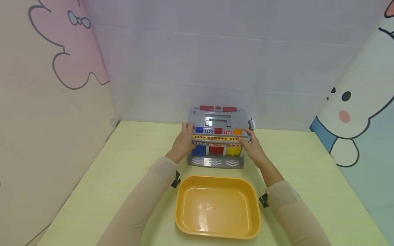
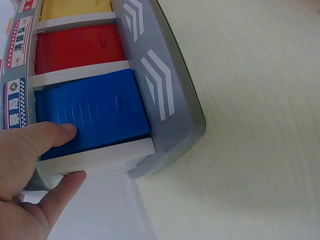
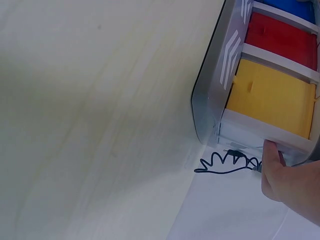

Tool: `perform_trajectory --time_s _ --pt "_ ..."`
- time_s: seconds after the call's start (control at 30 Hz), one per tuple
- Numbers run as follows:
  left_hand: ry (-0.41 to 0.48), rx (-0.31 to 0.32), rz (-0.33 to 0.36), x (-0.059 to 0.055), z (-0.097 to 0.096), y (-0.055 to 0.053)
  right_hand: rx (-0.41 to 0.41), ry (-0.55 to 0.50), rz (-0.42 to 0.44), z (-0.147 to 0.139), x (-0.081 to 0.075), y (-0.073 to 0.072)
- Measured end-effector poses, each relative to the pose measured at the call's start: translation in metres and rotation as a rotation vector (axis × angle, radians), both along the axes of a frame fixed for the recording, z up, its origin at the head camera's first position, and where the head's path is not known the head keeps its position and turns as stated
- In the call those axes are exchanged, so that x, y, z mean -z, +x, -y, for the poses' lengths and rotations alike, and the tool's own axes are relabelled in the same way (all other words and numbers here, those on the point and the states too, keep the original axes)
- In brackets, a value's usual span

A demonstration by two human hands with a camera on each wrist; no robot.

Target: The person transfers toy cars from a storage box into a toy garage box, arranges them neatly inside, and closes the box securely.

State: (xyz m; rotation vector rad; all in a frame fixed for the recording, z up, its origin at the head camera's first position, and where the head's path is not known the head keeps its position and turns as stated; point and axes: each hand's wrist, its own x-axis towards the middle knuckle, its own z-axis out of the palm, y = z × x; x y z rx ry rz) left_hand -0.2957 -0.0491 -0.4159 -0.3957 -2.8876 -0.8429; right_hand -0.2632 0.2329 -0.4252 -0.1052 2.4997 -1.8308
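A grey toy rescue station (image 1: 215, 162) stands at the back of the table, with blue, red and yellow garage doors along its front. My left hand (image 1: 183, 143) grips its left end. The thumb lies over the blue door (image 2: 100, 107) and the other fingers are around the side wall. At the opposite end my right hand (image 1: 254, 150) holds the station beside the yellow door (image 3: 275, 97), with fingers on top near the orange button (image 1: 237, 132) and on the side wall. The red door (image 2: 80, 47) sits between the other two. All three doors look closed.
A yellow plastic tray (image 1: 218, 235) lies in front of the station, between the forearms. On the station's right side is a small grey-white piece (image 1: 252, 124); a black coiled cord (image 3: 220, 171) hangs there. A pale wall (image 1: 215, 68) rises behind the light table (image 1: 138, 153).
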Motion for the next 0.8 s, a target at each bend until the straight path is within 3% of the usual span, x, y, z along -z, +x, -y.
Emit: perform_trajectory --time_s 0.3,0.8 --pt "-0.021 0.0 -0.036 0.0015 -0.0009 0.0019 -0.01 0.003 0.01 0.0001 -0.0029 0.0022" --pt "-0.033 -0.016 -0.025 0.0016 -0.0033 0.0016 -0.003 0.024 0.014 -0.0004 -0.0029 0.0009"
